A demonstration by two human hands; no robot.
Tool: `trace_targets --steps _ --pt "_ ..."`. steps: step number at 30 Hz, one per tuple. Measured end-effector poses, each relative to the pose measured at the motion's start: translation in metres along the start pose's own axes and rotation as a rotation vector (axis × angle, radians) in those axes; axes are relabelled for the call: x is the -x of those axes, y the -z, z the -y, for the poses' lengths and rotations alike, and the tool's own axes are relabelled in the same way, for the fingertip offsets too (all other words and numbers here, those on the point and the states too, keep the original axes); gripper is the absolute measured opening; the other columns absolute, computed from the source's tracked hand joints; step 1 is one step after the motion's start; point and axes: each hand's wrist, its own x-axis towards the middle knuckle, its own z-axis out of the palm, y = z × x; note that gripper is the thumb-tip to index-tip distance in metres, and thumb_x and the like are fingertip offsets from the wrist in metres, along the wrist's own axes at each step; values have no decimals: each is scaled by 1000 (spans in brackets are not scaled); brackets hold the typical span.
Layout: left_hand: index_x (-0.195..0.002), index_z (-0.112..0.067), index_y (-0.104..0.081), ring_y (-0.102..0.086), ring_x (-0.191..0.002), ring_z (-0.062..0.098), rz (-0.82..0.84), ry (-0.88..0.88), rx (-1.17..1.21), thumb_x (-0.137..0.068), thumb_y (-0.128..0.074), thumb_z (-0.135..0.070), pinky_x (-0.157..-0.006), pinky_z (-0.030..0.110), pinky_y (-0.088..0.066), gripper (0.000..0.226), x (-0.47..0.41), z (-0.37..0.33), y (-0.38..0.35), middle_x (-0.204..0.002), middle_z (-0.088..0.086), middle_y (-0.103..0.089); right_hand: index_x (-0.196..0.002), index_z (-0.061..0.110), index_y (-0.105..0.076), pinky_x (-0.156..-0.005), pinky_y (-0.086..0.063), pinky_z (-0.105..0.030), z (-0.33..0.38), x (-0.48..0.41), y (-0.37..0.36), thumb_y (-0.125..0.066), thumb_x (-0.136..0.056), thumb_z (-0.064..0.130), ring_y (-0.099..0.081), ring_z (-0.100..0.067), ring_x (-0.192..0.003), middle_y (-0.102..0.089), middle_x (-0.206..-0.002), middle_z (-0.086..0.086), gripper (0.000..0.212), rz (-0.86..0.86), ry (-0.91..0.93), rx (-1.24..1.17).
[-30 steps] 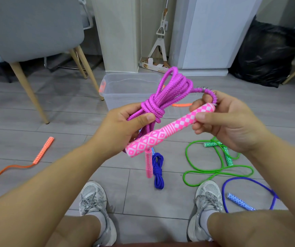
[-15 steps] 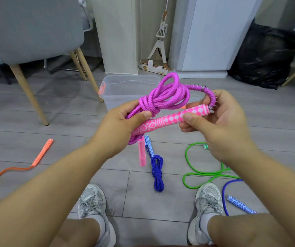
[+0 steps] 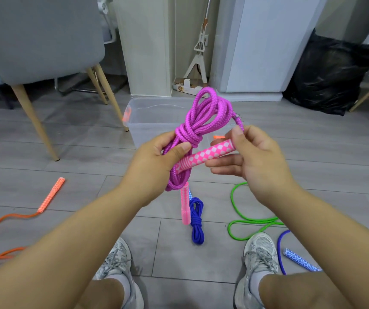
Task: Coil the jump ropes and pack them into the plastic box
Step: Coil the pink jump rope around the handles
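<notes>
The left hand grips the bundled purple jump rope at its wrapped waist, the thumb pressing across the cords and the fingers curled behind. The right hand pinches the pink checked handle near its rope end, thumb on top and fingers beneath. The handle slants down to the left, and its lower end meets the bundle just under the left thumb. A short spring-covered stretch of cord arcs from the handle's upper end into the loops above. The second pink handle hangs straight down below the left hand.

Just beyond the hands, the clear plastic box stands open on the grey floor, with an orange latch on its left end. Between the person's grey sneakers lies a coiled dark blue rope. A loose green rope sprawls to the right, and near it lie a loose blue cord and a blue-and-white handle. An orange rope trails off to the left, its handle pointing toward a grey chair. A black bag sits at the far right.
</notes>
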Motion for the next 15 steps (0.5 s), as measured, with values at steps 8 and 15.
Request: trace_targets --steps 8,15 --pt "-90 -42 -63 -60 -71 -5 81 -18 -204 -91 -57 -18 -68 13 -48 24 5 6 1 -78 -18 -69 -85 14 -50 -32 -40 -20 6 -9 10 -54 -93 11 -56 -16 -35 -52 -61 -13 9 -154 -50 71" --pt "-92 -40 -60 -63 -84 10 85 -30 -289 -90 -59 -14 -81 32 -51 26 4 8 -3 -93 -4 -68 -80 14 -39 -40 -52 -28 -7 -7 7 -55 -92 6 -64 -23 -45 -60 -76 -16 22 -1 -157 176"
